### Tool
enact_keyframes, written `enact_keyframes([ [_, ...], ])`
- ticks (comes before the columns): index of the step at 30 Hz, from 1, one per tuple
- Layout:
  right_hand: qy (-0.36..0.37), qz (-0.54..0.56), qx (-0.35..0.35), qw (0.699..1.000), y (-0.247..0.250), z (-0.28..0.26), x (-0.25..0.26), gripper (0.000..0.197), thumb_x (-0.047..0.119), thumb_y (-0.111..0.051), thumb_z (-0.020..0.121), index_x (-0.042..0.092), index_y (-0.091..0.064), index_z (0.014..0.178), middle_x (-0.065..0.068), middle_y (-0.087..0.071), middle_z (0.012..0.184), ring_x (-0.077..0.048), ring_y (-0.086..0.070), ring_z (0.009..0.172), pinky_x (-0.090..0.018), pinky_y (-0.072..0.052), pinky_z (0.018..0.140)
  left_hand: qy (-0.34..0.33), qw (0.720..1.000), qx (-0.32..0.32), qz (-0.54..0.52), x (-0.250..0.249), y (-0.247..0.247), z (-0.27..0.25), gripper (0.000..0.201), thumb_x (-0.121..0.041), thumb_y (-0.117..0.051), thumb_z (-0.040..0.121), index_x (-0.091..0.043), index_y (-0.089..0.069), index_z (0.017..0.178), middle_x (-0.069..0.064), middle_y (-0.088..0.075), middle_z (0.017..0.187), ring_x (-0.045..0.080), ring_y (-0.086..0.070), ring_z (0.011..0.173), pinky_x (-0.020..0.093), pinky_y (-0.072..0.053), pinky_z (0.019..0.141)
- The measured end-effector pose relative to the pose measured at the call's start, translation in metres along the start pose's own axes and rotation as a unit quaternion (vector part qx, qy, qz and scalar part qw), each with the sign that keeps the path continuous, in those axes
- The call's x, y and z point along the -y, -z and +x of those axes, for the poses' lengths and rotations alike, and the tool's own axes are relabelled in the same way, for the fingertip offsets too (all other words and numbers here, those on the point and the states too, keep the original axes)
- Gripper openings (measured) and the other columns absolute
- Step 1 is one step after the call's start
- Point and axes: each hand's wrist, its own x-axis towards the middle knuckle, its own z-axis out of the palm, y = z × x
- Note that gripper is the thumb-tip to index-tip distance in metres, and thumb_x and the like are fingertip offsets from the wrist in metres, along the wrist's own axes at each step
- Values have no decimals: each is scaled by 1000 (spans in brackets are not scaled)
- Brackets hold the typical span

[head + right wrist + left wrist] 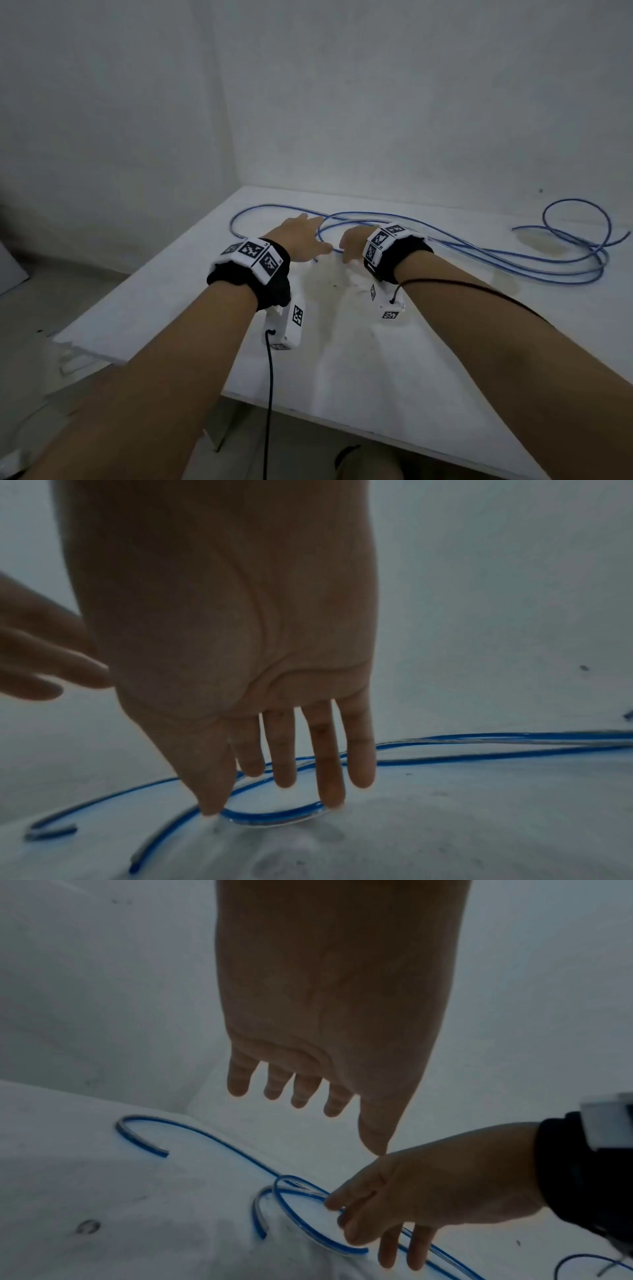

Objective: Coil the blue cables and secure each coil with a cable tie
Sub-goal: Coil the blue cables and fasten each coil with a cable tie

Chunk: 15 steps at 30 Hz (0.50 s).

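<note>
- The blue cables (445, 245) were thin, glossy, round-sectioned strands lying loose on a white table (376, 359), in long flattened loops across its far side and a rounder curl near the right edge.
- The tabletop looked matte and slightly gritty, with a faint brownish stain between the wrists and small dark specks.
- Plain, dull white walls (376, 102) met in a corner behind the table.
- The left hand (301, 240) hovered palm down above the table, fingers (240, 1080) straight and slightly spread, holding nothing; a cable loop passed just beside it.
- The right hand (352, 243) reached down with its fingers (329, 777) extended and parted; the thumb tip and one fingertip touched a narrow cable bend against the table, nothing closed round it.
- Each wrist wore a black band (260, 284) carrying white blocks with black-and-white square markers.
- Thin black cords ran back along both forearms.
</note>
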Motion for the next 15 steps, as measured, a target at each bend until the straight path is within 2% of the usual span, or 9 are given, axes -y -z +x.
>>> enact_keyframes([
  [2,1,9,2,1000,-25,45,-7,50,56,-72,44,24,-60,81,5,-65,91,-29,-62,82,-50,-55,75,-7,1000,6,8,2,0,3,66,-41,-48,98,-14,-23,153,10,-19,161,24,-22,146,35,-22,114],
  [3,6,7,14,1000,-18,31,-4,45,51,-73,43,20,-52,68,4,-61,79,-28,-60,74,-49,-56,72,-9,1000,3,6,3,0,3,61,-39,-49,98,-11,-30,150,10,-29,157,24,-30,143,33,-26,111],
  [4,2,12,23,1000,11,-20,12,45,46,-75,45,18,-44,62,4,-54,70,-27,-57,68,-47,-56,71,-5,1000,-2,3,4,0,5,56,-37,-50,98,-9,-38,145,11,-39,152,25,-37,137,32,-31,107],
  [6,20,-39,1,999,37,-88,27,31,36,-76,56,20,-52,68,4,-50,69,-28,-58,70,-43,-56,75,-6,1000,-1,2,4,-2,5,51,-35,-51,97,-9,-44,140,10,-47,145,25,-44,131,30,-35,100],
  [8,38,-35,-33,998,68,-153,36,30,27,-70,73,11,-65,98,0,-56,83,-26,-58,79,-36,-53,78,-7,1000,0,8,4,-4,8,51,-36,-51,97,-11,-44,141,8,-47,145,24,-45,130,30,-36,99],
  [9,36,-3,-26,999,80,-172,37,28,22,-66,80,8,-64,105,-3,-55,86,-24,-57,78,-35,-51,76,-8,1000,-3,9,3,-5,9,49,-36,-49,98,-12,-46,140,8,-48,143,24,-46,129,30,-36,99],
  [11,46,56,-13,997,102,-213,36,16,15,-60,89,7,-65,103,-7,-58,84,-22,-57,65,-31,-50,67,-8,1000,-2,0,-3,-7,9,42,-32,-46,99,-9,-53,134,10,-55,135,26,-51,121,32,-39,95],
  [13,63,133,-64,987,115,-237,28,16,13,-57,91,6,-70,98,-6,-64,75,-19,-62,54,-28,-52,59,-10,1000,-7,-13,-14,-9,7,37,-25,-38,101,-2,-58,123,16,-60,124,31,-56,112,36,-42,91],
  [15,61,175,-113,976,115,-254,16,21,14,-54,91,8,-73,95,-4,-67,73,-20,-65,64,-29,-53,66,-11,999,-40,-20,-26,-13,9,39,-25,-33,102,3,-60,107,16,-63,107,33,-59,100,38,-45,84],
])
